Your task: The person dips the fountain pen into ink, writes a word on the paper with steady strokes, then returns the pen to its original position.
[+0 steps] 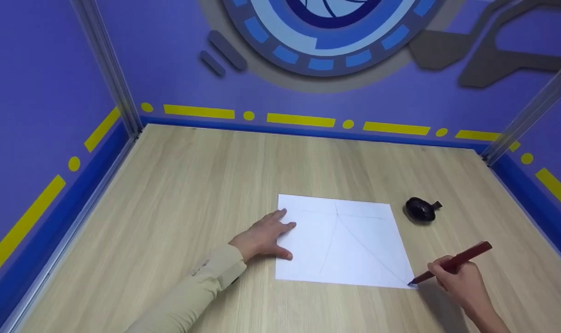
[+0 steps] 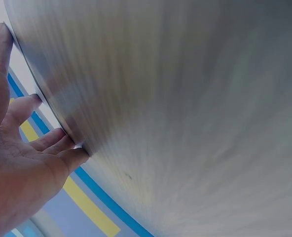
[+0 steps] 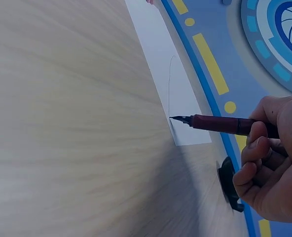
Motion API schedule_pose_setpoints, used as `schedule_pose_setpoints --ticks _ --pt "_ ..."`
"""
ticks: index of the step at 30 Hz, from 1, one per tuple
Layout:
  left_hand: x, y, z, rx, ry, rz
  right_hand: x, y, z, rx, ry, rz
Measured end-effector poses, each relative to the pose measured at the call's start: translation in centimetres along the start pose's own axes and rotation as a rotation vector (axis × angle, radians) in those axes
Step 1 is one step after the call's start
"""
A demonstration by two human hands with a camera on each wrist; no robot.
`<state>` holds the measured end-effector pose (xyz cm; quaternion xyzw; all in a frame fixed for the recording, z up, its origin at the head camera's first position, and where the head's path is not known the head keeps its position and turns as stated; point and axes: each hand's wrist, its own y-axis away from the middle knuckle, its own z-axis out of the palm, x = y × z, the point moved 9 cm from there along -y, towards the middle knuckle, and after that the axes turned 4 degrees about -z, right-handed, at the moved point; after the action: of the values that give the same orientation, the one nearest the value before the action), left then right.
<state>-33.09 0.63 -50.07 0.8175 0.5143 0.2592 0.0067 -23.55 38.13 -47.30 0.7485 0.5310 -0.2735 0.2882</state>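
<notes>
A white sheet of paper [image 1: 308, 245] lies on the table with several thin drawn lines on it: one across near the top, one curving down, and one slanting to the lower right corner. My right hand [image 1: 465, 282] pinches a dark red fountain pen [image 3: 217, 123]. The pen's nib touches the paper at its lower right corner, at the end of the slanting line. My left hand [image 1: 264, 235] rests with spread fingers [image 2: 22, 106] on the paper's left edge. In the left wrist view, the palm is raised off the table.
A small glossy black object [image 1: 420, 210] with a short stub, its kind unclear, sits right of the paper. The wooden table [image 1: 192, 185] is bounded by blue-purple panels [image 1: 169, 69] with yellow marks and metal posts [image 1: 107, 64] at the corners.
</notes>
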Motion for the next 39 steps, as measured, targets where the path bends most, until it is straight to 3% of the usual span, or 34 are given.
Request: schedule_pose_setpoints --ticks 13,21,27,29,32,35,39 --pt "0.3 0.4 -0.2 -0.004 -0.007 0.002 1.4 -0.1 0.0 -0.009 -0.048 0.085" --pt "0.2 0.1 0.0 0.006 -0.019 0.029 1.6 -0.1 -1.2 0.052 -0.461 0.059" --pt "0.2 0.1 -0.2 0.010 -0.014 0.034 1.4 -0.3 -2.0 0.081 -0.578 0.040" --pt "0.1 0.1 -0.2 0.006 0.002 0.031 1.2 -0.2 -2.2 0.096 -0.591 0.012" --pt "0.0 0.1 -0.2 0.004 0.013 0.024 0.3 0.2 -2.5 0.125 -0.427 -0.091" --pt "0.0 0.0 -0.1 0.007 0.011 0.023 -1.1 0.8 -2.7 0.180 -0.272 -0.249" --pt "0.0 0.0 0.0 0.004 0.008 0.025 -3.1 1.9 -2.5 0.169 -0.316 -0.491"
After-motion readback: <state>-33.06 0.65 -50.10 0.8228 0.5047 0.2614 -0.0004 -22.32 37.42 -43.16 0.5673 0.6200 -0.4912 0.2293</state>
